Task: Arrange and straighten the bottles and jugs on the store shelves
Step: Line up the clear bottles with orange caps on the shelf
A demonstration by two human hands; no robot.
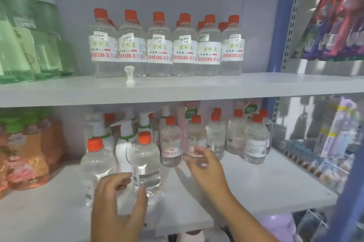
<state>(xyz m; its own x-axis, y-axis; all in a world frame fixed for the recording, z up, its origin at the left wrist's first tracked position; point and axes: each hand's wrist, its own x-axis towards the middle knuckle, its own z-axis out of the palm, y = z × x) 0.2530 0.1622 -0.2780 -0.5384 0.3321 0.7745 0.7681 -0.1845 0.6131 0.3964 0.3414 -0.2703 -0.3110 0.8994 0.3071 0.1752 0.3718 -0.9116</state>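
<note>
Clear bottles point(146, 161) with orange caps and white labels stand on the lower shelf point(256, 184); two sit near its front edge, the rest farther back toward the right; the left hand point(118, 204) curls its fingers point(140, 194) round the base of a front bottle; the right hand point(204, 165) hovers open beside a bottle behind point(170, 143), fingers spread, holding nothing; on the upper shelf point(177, 88) a straight row point(167, 45) of the same bottles faces forward; white pump bottles point(125, 139) stand behind the front pair.
</note>
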